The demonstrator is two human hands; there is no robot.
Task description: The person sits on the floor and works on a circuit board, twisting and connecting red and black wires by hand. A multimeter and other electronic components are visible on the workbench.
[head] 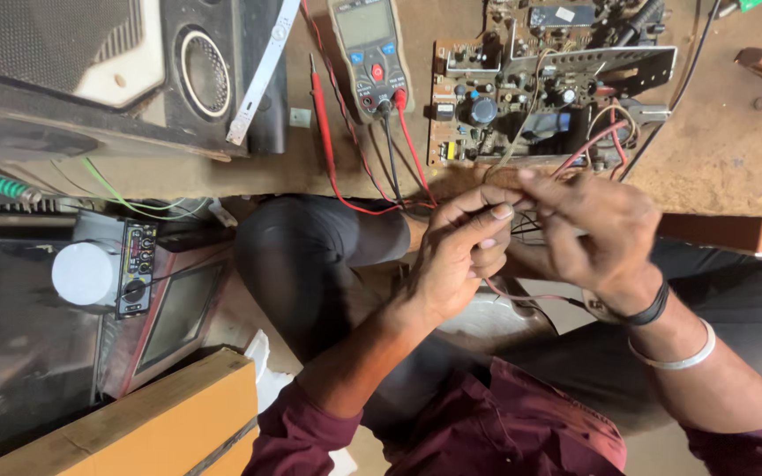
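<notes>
Just below the edge of the tabletop [734, 150], both hands meet over the person's lap. The left hand [456, 256] has its thumb and forefinger pressed together at the tips, pinching the end of a thin red wire [522, 297]; its other fingers [489, 256] are curled in beneath. The right hand [597, 234] comes in from the other side, its fingertips touching those of the left at the same spot, thumb and forefinger closed on the wire there. The exact piece between the tips is too small to make out. From the pinch, the red wire loops down behind the left hand and runs under the right wrist, which wears a black band and a silver bangle. More red and dark leads rise from the hands to a circuit board [522, 97] lying on the tabletop just above. Left of the board lies a multimeter [369, 53], its red probe [321, 115] beside it. A speaker cabinet [196, 70] stands farther left.
</notes>
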